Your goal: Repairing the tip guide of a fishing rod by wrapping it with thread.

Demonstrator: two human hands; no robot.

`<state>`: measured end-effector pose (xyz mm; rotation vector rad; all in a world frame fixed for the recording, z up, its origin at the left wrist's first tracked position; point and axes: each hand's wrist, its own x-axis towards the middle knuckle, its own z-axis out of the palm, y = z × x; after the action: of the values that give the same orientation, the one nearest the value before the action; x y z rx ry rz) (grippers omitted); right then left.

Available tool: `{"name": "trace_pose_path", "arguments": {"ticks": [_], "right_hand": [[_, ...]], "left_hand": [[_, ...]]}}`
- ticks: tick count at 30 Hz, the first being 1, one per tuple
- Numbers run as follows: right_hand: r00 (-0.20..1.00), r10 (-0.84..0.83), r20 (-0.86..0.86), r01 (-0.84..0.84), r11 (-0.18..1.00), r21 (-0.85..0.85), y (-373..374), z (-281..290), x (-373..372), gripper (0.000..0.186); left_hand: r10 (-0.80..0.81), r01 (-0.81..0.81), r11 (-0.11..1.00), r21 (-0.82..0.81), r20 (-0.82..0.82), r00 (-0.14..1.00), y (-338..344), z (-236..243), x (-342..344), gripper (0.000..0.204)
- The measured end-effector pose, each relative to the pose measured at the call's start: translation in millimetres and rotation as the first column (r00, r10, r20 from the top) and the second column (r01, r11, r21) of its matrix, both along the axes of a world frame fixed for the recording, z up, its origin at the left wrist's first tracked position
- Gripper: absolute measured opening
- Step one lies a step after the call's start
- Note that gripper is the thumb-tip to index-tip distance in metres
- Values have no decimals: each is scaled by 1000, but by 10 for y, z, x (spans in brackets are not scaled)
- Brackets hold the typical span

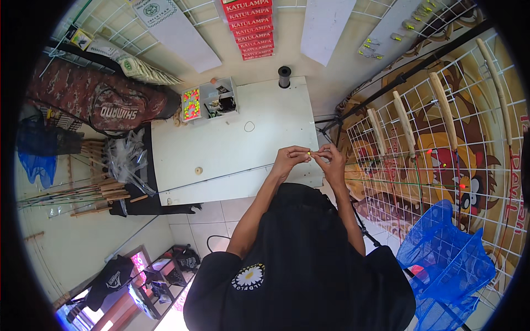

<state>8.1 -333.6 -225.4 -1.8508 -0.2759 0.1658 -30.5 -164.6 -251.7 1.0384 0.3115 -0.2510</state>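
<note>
Table [243, 151]: stretched beneath thin rod [232, 174], slanting toward left hand [287, 160]. Left and right hand [333, 161]: pinched together, fingertips nearly meeting, near table's right edge. Between them: held tiny yellow bit [308, 154]. Looked light, probably firm, easily dropped; best nipped gently at opposite sides. Slipperiness: couldn't be told.

The place looks like a small fishing-tackle shop. Slim rods [443, 105] with wooden handles hang on a white wire grid along the right of the frame, above a blue mesh net [450, 259] at lower right. More rods [105, 190] stick out in a bundle at the left, below a camouflage bag [94, 99]. Red packets [248, 27] hang in a column at top centre, like shop stock.
</note>
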Motion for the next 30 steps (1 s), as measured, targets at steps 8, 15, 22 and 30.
{"name": "trace_pose_path", "arguments": {"ticks": [8, 15, 22, 30], "right_hand": [[999, 18, -38, -19, 1000, -4, 18, 155, 11, 21], [999, -1, -50, 2, 1000, 31, 59, 120, -10, 20], [998, -7, -66, 8, 1000, 23, 99, 79, -11, 20], [999, 14, -40, -15, 999, -31, 146, 152, -23, 20]], "left_hand": [[20, -22, 995, -99, -19, 1000, 3, 45, 7, 27], [11, -12, 994, -111, -11, 1000, 43, 31, 14, 27], [16, -15, 994, -112, 11, 1000, 95, 37, -5, 27], [-3, 2, 996, -86, -6, 1000, 149, 41, -25, 26]]}}
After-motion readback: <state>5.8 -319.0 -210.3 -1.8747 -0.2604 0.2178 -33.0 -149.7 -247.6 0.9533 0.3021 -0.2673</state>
